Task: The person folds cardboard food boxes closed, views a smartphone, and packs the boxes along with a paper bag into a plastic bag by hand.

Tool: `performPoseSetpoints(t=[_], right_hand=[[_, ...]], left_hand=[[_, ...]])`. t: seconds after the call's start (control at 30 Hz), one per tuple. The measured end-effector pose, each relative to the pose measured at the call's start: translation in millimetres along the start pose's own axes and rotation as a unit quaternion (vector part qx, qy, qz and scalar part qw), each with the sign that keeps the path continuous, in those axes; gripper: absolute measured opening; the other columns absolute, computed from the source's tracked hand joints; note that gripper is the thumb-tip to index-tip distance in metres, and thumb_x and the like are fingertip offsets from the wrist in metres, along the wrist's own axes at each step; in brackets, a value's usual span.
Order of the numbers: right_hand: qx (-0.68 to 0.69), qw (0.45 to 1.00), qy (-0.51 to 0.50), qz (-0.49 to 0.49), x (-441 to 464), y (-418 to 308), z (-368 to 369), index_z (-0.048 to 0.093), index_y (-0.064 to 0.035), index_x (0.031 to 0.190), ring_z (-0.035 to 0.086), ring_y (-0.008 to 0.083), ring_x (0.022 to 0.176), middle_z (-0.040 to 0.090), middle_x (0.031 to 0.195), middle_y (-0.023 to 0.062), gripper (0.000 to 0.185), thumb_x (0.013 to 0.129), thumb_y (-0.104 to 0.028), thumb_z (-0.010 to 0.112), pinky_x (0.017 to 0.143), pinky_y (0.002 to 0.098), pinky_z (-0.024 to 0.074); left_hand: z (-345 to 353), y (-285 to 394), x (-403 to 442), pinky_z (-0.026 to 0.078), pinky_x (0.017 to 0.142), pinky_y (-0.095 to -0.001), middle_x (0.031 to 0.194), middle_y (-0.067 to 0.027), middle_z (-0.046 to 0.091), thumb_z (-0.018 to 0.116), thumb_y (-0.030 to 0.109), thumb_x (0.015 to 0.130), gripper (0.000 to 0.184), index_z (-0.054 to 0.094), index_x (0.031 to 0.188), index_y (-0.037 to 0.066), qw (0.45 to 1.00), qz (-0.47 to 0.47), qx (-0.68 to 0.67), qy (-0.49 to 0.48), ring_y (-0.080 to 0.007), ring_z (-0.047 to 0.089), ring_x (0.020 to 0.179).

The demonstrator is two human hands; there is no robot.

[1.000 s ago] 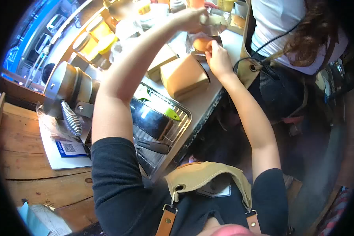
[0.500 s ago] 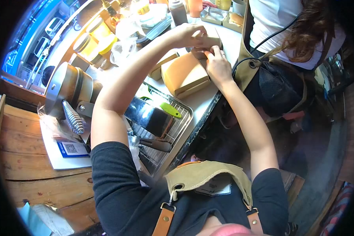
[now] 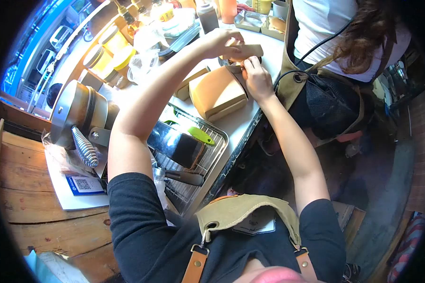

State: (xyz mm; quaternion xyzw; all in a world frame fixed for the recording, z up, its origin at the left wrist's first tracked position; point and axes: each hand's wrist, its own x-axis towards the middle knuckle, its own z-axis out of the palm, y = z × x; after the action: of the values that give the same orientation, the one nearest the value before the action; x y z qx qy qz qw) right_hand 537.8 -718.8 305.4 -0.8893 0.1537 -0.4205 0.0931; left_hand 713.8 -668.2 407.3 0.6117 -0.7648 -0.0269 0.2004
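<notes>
A brown cardboard food box (image 3: pixel 217 92) stands on the white counter in front of me, its lid tipped toward me. My left hand (image 3: pixel 222 43) reaches over its far side, fingers curled at a raised cardboard flap (image 3: pixel 249 50). Pinched at the box's right edge, just below that flap, are the fingers of my right hand (image 3: pixel 258 78). Something orange-brown shows between the hands, mostly hidden by fingers and cardboard. Another piece of brown cardboard (image 3: pixel 192 81) lies against the box's left side.
A wire rack tray (image 3: pixel 217 153) nearer me holds a phone (image 3: pixel 177 144), a green-handled utensil (image 3: pixel 201 135) and a dark-handled tool (image 3: pixel 184 177). A round metal cooker (image 3: pixel 78 113) stands left. Jars (image 3: pixel 95 56) and bottles (image 3: pixel 207 18) line the back. A person (image 3: pixel 335 56) stands close on the right.
The view has shifted slightly. My hands stay at the box, with the right fingers a little lower along its edge and the flap between the hands showing more plainly.
</notes>
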Motion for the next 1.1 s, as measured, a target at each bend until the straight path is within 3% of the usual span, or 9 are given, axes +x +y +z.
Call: performPoseSetpoints(t=[0.2, 0.4, 0.63, 0.8, 0.9, 0.97, 1.03, 1.07, 1.1], right_hand=[[-0.051, 0.998, 0.0, -0.021, -1.2, 0.7, 2.8, 0.056, -0.005, 0.088, 0.063, 0.0264, 0.075, 0.053, 0.09, 0.0107, 0.009, 0.08, -0.007, 0.052, 0.062, 0.0359, 0.0523], [-0.114, 0.993, 0.013, -0.031, -16.8, -3.0, 1.8, 0.061, -0.0063, 0.098, 0.064, 0.0225, 0.069, 0.057, 0.099, 0.0077, 0.018, 0.082, -0.011, 0.053, 0.059, 0.032, 0.0532], [-0.09, 0.995, 0.032, 0.0, -16.9, -9.4, -4.5, 0.061, -0.0066, 0.093, 0.064, 0.0216, 0.073, 0.057, 0.098, 0.0069, 0.015, 0.083, -0.011, 0.052, 0.062, 0.0328, 0.0534], [-0.046, 0.997, 0.045, 0.048, -11.7, -10.3, -8.7, 0.058, -0.0086, 0.094, 0.063, 0.0265, 0.078, 0.057, 0.097, 0.0055, 0.016, 0.078, -0.007, 0.06, 0.066, 0.0366, 0.0516], [-0.04, 0.996, 0.07, 0.045, -5.0, -4.7, -9.0, 0.057, -0.0091, 0.095, 0.063, 0.0256, 0.077, 0.056, 0.096, 0.007, 0.014, 0.081, -0.007, 0.054, 0.064, 0.036, 0.0527], [-0.013, 0.995, 0.043, 0.09, -4.4, -6.7, -9.8, 0.057, -0.0098, 0.095, 0.061, 0.0274, 0.088, 0.055, 0.097, 0.0096, 0.015, 0.081, -0.007, 0.056, 0.07, 0.0376, 0.052], [-0.011, 0.985, 0.114, 0.127, -1.8, -10.3, -11.8, 0.057, -0.0096, 0.097, 0.056, 0.031, 0.1, 0.053, 0.095, 0.0132, 0.018, 0.079, -0.008, 0.059, 0.076, 0.0395, 0.0498], [-0.025, 0.982, 0.118, 0.148, -2.3, -13.8, -14.7, 0.057, -0.009, 0.109, 0.046, 0.0366, 0.115, 0.053, 0.108, 0.0176, 0.03, 0.08, -0.007, 0.059, 0.086, 0.0402, 0.0464], [-0.026, 0.982, 0.12, 0.146, -6.3, -9.9, -6.5, 0.057, -0.009, 0.109, 0.046, 0.0366, 0.115, 0.053, 0.108, 0.0176, 0.03, 0.08, -0.007, 0.059, 0.086, 0.0402, 0.0464]], left_hand=[[1.3, 2.1, -5.5, 0.045, 0.08, -0.0382, 0.096, -0.0146, 0.06, 0.066, 0.028, 0.08, 0.031, 0.058, 0.104, 0.01, 1.0, 0.003, -0.006, -0.006, -0.0296, 0.057, 0.092], [7.6, 7.1, -8.3, 0.046, 0.078, -0.0382, 0.094, -0.0143, 0.059, 0.067, 0.024, 0.078, 0.029, 0.06, 0.102, 0.009, 0.999, -0.017, 0.029, -0.007, -0.0291, 0.057, 0.09], [4.3, 14.6, -9.8, 0.047, 0.077, -0.0387, 0.091, -0.0152, 0.061, 0.069, 0.02, 0.077, 0.029, 0.06, 0.1, 0.006, 0.997, -0.02, 0.06, -0.04, -0.0302, 0.06, 0.087], [9.2, 8.3, -11.6, 0.048, 0.08, -0.0363, 0.103, -0.0154, 0.063, 0.067, 0.013, 0.077, 0.026, 0.065, 0.101, 0.004, 0.998, 0.026, 0.036, -0.053, -0.0298, 0.061, 0.091], [11.6, 3.8, -9.5, 0.049, 0.082, -0.0359, 0.104, -0.015, 0.063, 0.066, 0.013, 0.078, 0.023, 0.067, 0.099, 0.004, 0.994, 0.069, 0.06, -0.051, -0.0291, 0.062, 0.093], [11.6, 7.9, -7.7, 0.049, 0.082, -0.0364, 0.105, -0.0158, 0.062, 0.068, 0.015, 0.076, 0.024, 0.067, 0.097, 0.003, 0.994, 0.059, 0.058, -0.067, -0.03, 0.061, 0.094], [9.6, 16.1, -8.3, 0.049, 0.083, -0.0373, 0.106, -0.0171, 0.062, 0.071, 0.018, 0.073, 0.028, 0.067, 0.096, 0.003, 0.996, 0.059, 0.04, -0.058, -0.032, 0.061, 0.095], [13.0, 22.5, -12.6, 0.049, 0.082, -0.0388, 0.107, -0.018, 0.061, 0.074, 0.021, 0.069, 0.035, 0.065, 0.098, 0.004, 0.996, 0.046, 0.078, -0.011, -0.0344, 0.06, 0.094], [11.8, 26.1, -11.4, 0.049, 0.08, -0.0395, 0.103, -0.0167, 0.063, 0.076, 0.023, 0.066, 0.04, 0.062, 0.099, 0.004, 0.996, 0.065, 0.066, -0.011, -0.0353, 0.061, 0.092]])
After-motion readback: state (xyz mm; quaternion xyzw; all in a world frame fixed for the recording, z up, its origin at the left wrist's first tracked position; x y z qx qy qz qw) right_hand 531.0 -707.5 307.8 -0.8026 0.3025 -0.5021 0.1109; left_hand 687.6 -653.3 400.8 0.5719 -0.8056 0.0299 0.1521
